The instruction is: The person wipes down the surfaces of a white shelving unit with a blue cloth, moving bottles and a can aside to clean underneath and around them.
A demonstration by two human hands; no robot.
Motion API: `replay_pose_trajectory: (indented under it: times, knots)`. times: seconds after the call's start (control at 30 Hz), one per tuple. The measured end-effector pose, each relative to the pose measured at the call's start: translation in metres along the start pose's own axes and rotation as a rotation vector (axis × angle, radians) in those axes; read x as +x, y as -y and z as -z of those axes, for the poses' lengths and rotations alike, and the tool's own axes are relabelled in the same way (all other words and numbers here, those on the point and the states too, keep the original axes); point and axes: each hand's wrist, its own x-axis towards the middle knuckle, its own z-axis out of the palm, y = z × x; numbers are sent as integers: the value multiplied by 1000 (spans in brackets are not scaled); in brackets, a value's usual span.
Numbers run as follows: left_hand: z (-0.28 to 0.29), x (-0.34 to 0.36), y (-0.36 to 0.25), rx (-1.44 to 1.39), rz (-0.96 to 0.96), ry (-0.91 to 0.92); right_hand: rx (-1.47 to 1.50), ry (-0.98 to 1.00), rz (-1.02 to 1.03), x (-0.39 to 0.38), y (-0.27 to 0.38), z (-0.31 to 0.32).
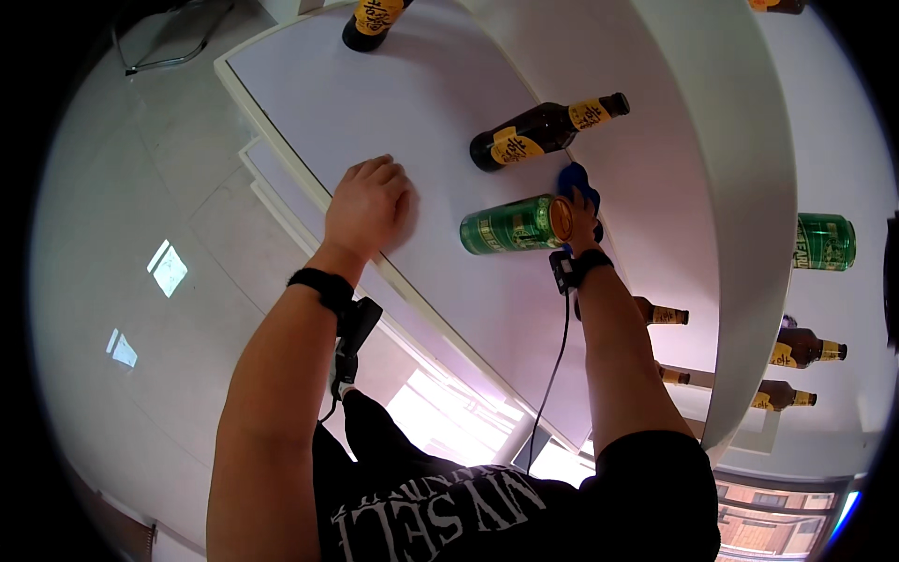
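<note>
My right hand [582,221] reaches past a tall green can [510,227] and grips a blue cloth [579,180], pressed to the back of the white shelf [375,108]. The can partly hides that hand's fingers. Just beyond the cloth stands a dark brown bottle [524,139] with yellow labels. Near the shelf's front edge rests my left hand [368,206], its fingers curled in and nothing visible in them. Both wrists wear black bands with small devices, and a cable hangs from the right one.
Another brown bottle [370,26] stands at the shelf's far end. More bottles [667,315] are beside my right forearm. Past the curved white panel [740,187], an upper level holds a green can [824,242] and several bottles [801,348]. A chair leg [169,64] shows on the floor.
</note>
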Motion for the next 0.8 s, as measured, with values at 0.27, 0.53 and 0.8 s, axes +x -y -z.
replay_pose_trajectory:
  times: [0.27, 0.53, 0.8]
  knots:
    - [-9, 4, -13, -64, -44, 24, -184, -141, 238, -35, -56, 1]
    - [-4, 2, 1, 20, -80, 25, -186, -73, 114, -146, 34, -6]
    - [-2, 4, 0, 8, -45, 97, -68, -60, 127, -247, 72, 2]
